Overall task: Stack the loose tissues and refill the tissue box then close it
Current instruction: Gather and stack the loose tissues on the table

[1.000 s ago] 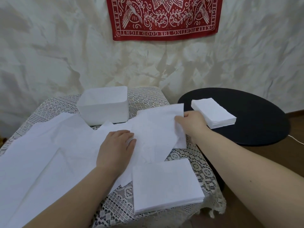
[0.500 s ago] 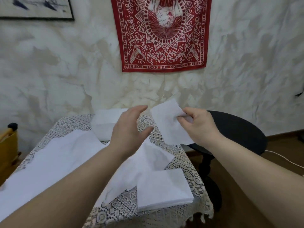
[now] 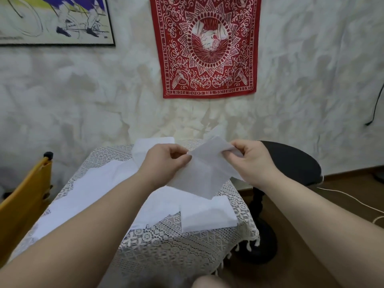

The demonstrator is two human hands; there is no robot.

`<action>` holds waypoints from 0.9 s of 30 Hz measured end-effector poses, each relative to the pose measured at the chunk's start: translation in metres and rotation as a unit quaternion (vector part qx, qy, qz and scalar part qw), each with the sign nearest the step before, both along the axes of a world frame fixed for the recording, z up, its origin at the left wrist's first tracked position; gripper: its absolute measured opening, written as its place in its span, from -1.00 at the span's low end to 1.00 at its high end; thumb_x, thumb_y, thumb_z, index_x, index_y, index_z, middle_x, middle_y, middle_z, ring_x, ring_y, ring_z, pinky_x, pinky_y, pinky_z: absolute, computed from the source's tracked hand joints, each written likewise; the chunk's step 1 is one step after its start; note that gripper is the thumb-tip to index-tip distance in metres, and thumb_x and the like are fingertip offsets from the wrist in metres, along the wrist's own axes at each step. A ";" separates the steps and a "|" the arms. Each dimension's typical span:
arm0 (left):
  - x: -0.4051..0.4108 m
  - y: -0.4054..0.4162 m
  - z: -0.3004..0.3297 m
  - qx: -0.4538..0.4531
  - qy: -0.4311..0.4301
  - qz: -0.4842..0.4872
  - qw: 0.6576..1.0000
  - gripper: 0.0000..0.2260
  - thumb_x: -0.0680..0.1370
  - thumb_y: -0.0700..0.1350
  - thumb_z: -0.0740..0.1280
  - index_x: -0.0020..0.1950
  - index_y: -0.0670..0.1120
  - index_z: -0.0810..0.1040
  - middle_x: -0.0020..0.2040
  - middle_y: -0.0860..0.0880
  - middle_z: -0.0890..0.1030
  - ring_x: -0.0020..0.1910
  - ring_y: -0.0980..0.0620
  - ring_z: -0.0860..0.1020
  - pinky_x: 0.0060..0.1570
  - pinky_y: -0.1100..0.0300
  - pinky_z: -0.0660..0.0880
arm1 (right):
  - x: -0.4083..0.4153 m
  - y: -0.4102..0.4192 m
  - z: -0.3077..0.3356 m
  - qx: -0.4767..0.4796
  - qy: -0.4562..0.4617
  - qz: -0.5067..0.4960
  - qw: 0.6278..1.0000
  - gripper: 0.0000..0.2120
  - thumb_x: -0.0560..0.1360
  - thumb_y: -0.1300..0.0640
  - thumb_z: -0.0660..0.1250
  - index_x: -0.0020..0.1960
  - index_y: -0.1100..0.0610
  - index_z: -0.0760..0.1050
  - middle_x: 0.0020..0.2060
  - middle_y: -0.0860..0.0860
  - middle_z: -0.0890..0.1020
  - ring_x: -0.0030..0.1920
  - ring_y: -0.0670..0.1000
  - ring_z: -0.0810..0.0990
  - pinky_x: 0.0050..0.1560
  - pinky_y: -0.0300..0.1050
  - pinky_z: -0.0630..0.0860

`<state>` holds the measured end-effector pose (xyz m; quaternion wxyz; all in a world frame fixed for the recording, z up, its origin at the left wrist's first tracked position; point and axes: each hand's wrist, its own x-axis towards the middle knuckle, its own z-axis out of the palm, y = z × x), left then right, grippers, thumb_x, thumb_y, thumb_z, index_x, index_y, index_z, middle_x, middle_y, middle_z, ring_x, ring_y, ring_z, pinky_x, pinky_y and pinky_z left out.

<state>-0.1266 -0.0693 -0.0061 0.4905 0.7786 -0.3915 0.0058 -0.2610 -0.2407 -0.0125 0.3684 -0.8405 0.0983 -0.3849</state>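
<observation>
Showing plain white: the held tissue [image 3: 204, 173], the loose tissues [image 3: 91, 196] spreading toward the table's left edge, the neat stack [image 3: 207, 215] near its front right corner, the box [image 3: 143, 146] at the back. Covering the table [image 3: 166, 252], white geometric lace. Hanging behind, a red bandana [image 3: 205, 46] bearing white ornaments; standing aside, a black round table [image 3: 295, 163] and a yellow chair [image 3: 22, 204].
</observation>
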 end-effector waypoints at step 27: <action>-0.015 0.027 -0.019 0.007 -0.074 -0.017 0.997 -0.82 0.47 -0.14 0.41 -0.27 0.12 0.59 -0.33 0.11 0.62 -0.36 0.27 0.47 -0.30 0.41 0.36 | 0.017 0.031 -0.018 -0.043 0.157 0.091 0.982 -0.88 0.40 0.18 0.46 -0.24 -0.01 0.59 -0.35 -0.09 0.62 -0.29 -0.13 0.53 -0.19 -0.23 0.45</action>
